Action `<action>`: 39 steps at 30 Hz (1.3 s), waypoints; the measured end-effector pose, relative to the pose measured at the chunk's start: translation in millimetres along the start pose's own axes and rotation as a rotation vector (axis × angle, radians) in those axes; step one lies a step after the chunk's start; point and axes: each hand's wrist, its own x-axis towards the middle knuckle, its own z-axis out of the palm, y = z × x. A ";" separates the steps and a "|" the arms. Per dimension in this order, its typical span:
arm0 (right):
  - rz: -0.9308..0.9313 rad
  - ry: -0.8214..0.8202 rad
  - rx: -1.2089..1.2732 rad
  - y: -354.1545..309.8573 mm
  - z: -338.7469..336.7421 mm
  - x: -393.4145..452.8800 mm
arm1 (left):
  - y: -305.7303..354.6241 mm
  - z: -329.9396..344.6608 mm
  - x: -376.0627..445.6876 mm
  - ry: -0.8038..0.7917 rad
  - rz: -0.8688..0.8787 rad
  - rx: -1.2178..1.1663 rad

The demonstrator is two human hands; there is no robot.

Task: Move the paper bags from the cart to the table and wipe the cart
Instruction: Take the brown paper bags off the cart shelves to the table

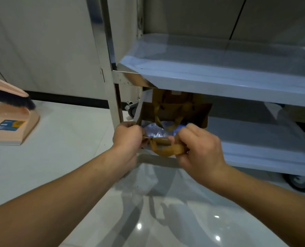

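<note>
Your hands are both reaching to the front edge of the cart's lower shelf [265,154], working on a brown paper bag [174,111] that is sitting there at the shelf's left end. Your left hand [127,138] is curling its fingers round the bag's near left rim, and your right hand [199,148] is pinching the near paper handle [167,148], which is hanging forward over the shelf edge. Between your hands the bag's mouth is gaping open, and something pale and shiny is showing inside; you cannot tell what it is.

You are looking at a steel cart [105,72] with an upright post on the left and a middle shelf [219,68] jutting out above the bag, so the bag's far side is lying in its shadow. Both shelves are wearing a bluish, partly peeled film. A caster wheel [132,108] is showing behind the post, and another wheel [301,182] is sitting under the lower shelf at the right.

You are crouching over a glossy pale tiled floor [68,139] that is reflecting ceiling lights and the cart. At the left a pink dustpan [11,125] with a blue label is resting on the floor, with a dark-bristled brush [14,98] lying on it. Behind it a pale wall [46,41] with a dark baseboard is running across.
</note>
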 end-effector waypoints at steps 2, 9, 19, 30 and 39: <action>0.108 -0.138 -0.121 1.1 0.6 13.6 | -3.6 -2.4 -5.6 -0.010 0.008 0.011; 0.213 -0.562 -0.252 -6.9 9.4 31.8 | -19.2 -6.7 -15.8 -0.003 0.027 0.157; 0.294 -0.576 -0.040 -12.3 23.6 6.8 | -36.4 -13.0 -19.4 0.038 0.047 0.217; 0.391 -0.675 0.090 -97.4 8.4 -115.5 | -110.0 -39.7 -96.9 0.069 0.079 0.464; 0.694 -0.934 0.002 -111.9 -57.6 -112.0 | -104.0 -55.9 -170.2 -0.085 -0.236 0.663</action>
